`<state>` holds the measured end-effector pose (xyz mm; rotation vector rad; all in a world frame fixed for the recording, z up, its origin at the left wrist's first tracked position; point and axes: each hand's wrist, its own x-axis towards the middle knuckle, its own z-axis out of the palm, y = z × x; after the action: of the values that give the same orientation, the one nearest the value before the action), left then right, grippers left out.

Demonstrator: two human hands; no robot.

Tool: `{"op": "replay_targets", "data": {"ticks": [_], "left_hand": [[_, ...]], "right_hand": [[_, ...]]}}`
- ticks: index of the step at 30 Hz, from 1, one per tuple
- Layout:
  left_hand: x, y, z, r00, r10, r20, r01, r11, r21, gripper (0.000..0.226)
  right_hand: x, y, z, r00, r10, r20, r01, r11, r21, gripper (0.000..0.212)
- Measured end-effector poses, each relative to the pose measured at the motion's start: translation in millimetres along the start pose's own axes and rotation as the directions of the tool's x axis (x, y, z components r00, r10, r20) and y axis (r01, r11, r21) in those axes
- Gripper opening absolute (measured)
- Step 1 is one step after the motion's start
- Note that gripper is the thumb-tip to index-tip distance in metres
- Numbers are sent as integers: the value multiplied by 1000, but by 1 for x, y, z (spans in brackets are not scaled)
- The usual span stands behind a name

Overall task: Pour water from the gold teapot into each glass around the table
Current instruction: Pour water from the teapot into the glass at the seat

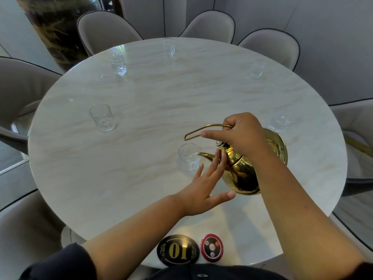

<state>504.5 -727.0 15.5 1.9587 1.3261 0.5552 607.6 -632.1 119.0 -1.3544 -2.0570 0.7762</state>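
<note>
On your right hand (pixel 244 134), the fingers (pixel 240 121) are clenched round the thin loop handle (pixel 203 129) of the gold teapot (pixel 242 174), with the thumb stretched forward. On your left hand (pixel 201 193), the fingers (pixel 220 161) are straight and released, their tips resting against the teapot's neck, thumb spread toward its belly. The teapot is tilted, and its spout (pixel 205 156) reaches over the rim of the nearest glass (pixel 188 158), just left of it on the desk (pixel 131 158).

Well left of the teapot stands a second glass (pixel 103 118). Beyond the teapot are a third glass (pixel 118 64), a fourth glass (pixel 169 47) and a fifth glass (pixel 256 69). A sixth glass (pixel 279 122) sits just behind it on the right.

Nearer you than the teapot lie a black plaque (pixel 178 250) marked 01 and a red disc (pixel 212 247).
</note>
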Motion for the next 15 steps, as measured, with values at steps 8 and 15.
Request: {"op": "replay_targets", "data": {"ticks": [8,15], "left_hand": [[0,-1,-1,1000,-4,-13,4,1000,2,84],[-1,-2,-2,1000,-4,-20,4,1000,-1,85]], "right_hand": [[1,-5,1,1000,-6,6,6,1000,-20,55],[1,-8,1,1000,-2,14,3,999,-37,55]]}}
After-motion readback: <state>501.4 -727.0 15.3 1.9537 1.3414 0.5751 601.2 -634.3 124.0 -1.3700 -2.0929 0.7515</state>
